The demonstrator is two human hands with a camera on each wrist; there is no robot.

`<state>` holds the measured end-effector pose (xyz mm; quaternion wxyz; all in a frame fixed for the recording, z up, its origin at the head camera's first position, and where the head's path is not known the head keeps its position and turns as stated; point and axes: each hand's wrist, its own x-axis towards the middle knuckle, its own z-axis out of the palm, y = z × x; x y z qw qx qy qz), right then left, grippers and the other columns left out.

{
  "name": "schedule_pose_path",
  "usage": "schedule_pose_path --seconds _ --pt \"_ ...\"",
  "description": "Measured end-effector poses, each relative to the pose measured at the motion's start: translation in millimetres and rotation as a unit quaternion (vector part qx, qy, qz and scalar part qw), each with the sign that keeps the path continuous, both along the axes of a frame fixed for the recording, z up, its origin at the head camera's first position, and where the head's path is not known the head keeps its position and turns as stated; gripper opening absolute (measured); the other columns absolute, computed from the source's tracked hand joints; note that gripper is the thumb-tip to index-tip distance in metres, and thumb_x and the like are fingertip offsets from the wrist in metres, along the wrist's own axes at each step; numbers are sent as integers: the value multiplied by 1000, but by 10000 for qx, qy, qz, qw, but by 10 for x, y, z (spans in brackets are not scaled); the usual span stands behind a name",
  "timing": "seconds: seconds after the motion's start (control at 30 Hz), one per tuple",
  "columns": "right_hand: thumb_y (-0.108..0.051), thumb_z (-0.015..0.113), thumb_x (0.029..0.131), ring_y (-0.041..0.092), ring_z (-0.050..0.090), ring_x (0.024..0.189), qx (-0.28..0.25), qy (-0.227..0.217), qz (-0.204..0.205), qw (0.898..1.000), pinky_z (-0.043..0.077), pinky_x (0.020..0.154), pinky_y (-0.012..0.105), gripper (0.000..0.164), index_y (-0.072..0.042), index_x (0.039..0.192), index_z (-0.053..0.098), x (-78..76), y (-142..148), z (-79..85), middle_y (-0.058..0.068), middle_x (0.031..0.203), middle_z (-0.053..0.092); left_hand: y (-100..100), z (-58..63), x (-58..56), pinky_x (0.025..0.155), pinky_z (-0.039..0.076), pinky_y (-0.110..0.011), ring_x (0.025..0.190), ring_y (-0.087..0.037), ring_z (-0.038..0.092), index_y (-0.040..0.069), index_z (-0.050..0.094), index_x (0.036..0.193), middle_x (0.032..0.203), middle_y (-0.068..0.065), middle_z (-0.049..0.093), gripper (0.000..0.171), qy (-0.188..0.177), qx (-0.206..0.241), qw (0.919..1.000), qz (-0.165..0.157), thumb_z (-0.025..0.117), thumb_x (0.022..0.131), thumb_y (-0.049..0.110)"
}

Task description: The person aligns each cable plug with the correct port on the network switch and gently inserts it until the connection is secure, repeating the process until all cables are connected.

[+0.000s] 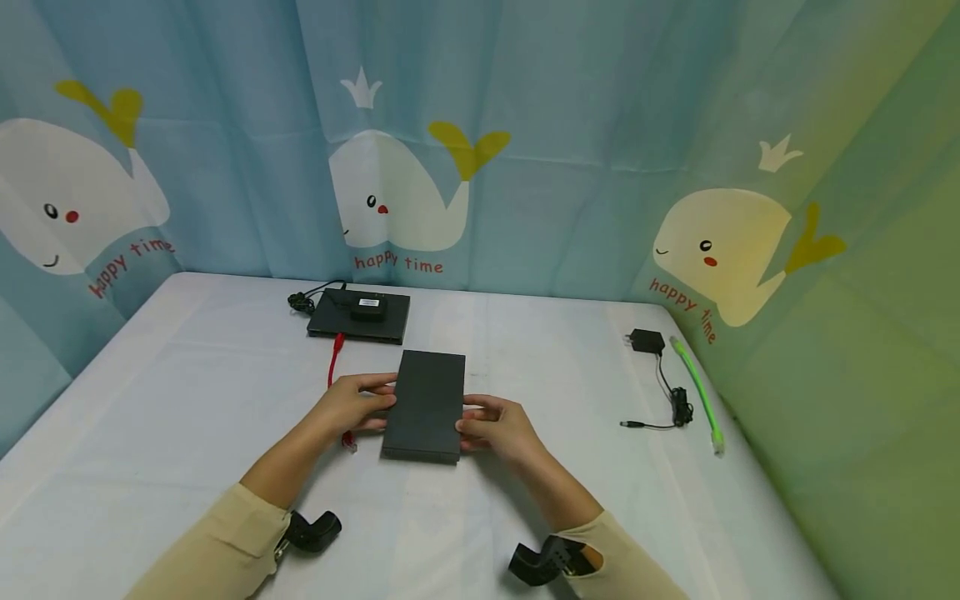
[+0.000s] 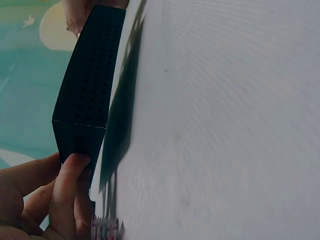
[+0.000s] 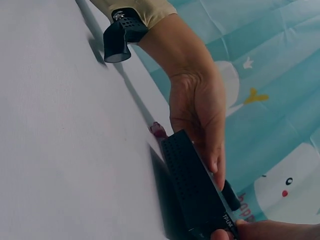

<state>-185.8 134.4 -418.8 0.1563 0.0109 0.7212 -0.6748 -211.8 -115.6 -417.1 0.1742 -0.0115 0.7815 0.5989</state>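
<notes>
A flat black network switch (image 1: 427, 407), with rows of vent holes and a "TP-LINK" mark visible in the right wrist view, is held between both hands. My left hand (image 1: 351, 406) grips its left long side, fingertips and thumb on the edge. On the opposite side, my right hand (image 1: 497, 428) pinches the right edge near the front. In the left wrist view the switch (image 2: 90, 75) is raised a little off the white table, its shadow falling apart from it. Beneath the left hand runs a red network cable (image 1: 332, 360), partly hidden, its clear plug (image 2: 106, 229) close below the fingers.
At the back left lies another flat black device (image 1: 330, 321) with a black power adapter (image 1: 368, 309) and coiled cord on it. On the right are a second power adapter (image 1: 647, 341) with its bundled cord and a green network cable (image 1: 699, 387). A whale-patterned curtain (image 1: 570, 225) hangs behind.
</notes>
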Motion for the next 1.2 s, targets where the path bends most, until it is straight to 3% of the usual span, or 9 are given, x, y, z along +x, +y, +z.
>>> schedule_pose_path --seconds 0.1,0.33,0.77,1.2 --pt "7 68 87 11 67 71 64 -4 0 10000 63 68 29 50 9 134 53 -2 41 3 11 96 68 32 -24 -17 70 62 -25 87 -8 68 7 51 144 134 -21 55 49 11 107 9999 -7 63 97 8" --pt "6 68 87 11 67 71 140 -29 -68 9999 62 67 27 49 7 134 55 -34 116 -1 10 96 68 118 -62 -47 73 62 -27 93 -10 67 9 52 144 132 -19 56 49 0 236 9997 30 64 96 8" --pt "7 66 87 11 66 70 102 -132 -117 9998 61 66 24 50 6 136 53 -123 225 -31 5 92 66 238 -74 -144 73 62 -27 84 -10 69 10 51 145 134 -19 57 51 -1 185 9998 45 64 95 6" --pt "7 65 89 10 65 69 84 -174 -154 9997 61 66 24 51 9 137 50 -183 284 -61 6 94 64 358 -88 -210 71 62 -27 89 -12 67 5 55 141 126 -18 60 48 164 -1 9998 138 64 94 2"
